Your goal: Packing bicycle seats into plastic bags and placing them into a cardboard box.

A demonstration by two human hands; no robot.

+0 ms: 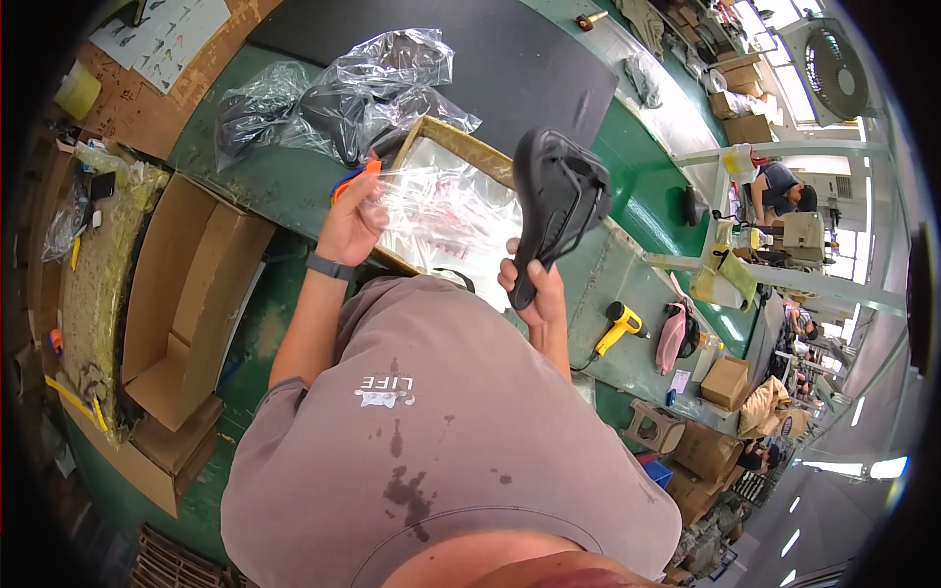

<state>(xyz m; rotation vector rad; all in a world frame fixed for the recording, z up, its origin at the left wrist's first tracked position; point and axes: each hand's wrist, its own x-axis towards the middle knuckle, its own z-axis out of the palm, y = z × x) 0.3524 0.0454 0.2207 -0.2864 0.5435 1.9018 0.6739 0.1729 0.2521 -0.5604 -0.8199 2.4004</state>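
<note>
My right hand (534, 287) grips the narrow nose of a black bicycle saddle (557, 194) and holds it upright above the bench. My left hand (351, 220) holds a clear plastic bag (441, 211) by its edge, over a shallow tray with a yellowish rim (469, 145). Something orange (359, 174) shows just above my left hand's fingers. A dark band is on my left wrist. Behind the tray lie more saddles wrapped in clear plastic (343, 103).
The green bench (647, 196) carries a large black mat (461, 44), a yellow heat gun (618, 325) and a pink item (672, 338). An open cardboard box (181, 304) stands at my left. Other people work at far tables on the right, near a fan (833, 69).
</note>
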